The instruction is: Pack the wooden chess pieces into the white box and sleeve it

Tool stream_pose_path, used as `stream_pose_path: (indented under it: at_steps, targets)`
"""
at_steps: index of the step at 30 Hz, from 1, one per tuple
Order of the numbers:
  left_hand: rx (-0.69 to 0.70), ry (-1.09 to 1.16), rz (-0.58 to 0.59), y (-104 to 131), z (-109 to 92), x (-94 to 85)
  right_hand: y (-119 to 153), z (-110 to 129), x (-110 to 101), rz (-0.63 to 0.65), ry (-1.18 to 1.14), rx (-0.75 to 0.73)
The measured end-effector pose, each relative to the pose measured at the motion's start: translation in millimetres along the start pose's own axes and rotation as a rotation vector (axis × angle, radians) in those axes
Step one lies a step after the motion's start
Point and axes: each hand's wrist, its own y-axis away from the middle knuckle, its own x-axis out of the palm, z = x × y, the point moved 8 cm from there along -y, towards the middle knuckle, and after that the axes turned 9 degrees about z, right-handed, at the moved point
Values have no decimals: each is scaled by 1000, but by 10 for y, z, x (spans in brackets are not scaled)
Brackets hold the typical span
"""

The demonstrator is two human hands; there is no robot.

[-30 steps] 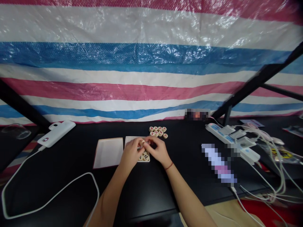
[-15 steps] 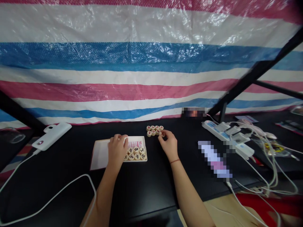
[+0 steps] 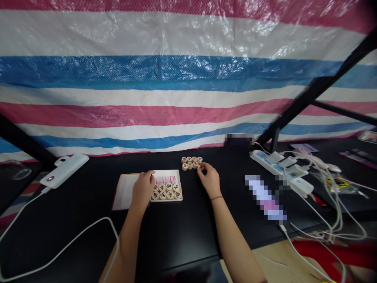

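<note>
My left hand point(image 3: 143, 188) rests over the left part of a shallow white box point(image 3: 180, 177), beside its opened lid point(image 3: 124, 190); its fingers are bent together, and what they hold, if anything, is hidden. Round xiangqi pieces with black characters point(image 3: 169, 194) lie in two rows in the near part of the box. Behind it on the black desk stand two rows of pieces with red characters point(image 3: 190, 163). At the right end of the nearer row, my right hand point(image 3: 211, 179) pinches a red-character piece point(image 3: 201, 167) between thumb and fingers.
A white power bank-like device point(image 3: 66, 171) with a cable lies at left. On the right are a blurred phone-shaped object point(image 3: 266, 198), a white power strip point(image 3: 279, 171), tangled cables and a plastic bag point(image 3: 338, 184). A striped sheet point(image 3: 165, 114) hangs behind the desk.
My left hand has shifted slightly left, uncovering more black-character pieces. My right hand remains at the end of the red row.
</note>
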Motion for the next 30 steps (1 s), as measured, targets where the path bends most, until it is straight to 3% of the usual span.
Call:
stream_pose_path:
  at_steps: [6, 14, 30]
  targets:
    - [27, 0, -9, -23, 22, 16, -25, -10, 7, -9, 31, -40]
    - [-59, 34, 75, -27, 39, 16, -70, -98, 63, -16, 102, -32]
    - [-53, 55, 43, -32, 73, 18, -110, -151, 15, -68, 92, 7]
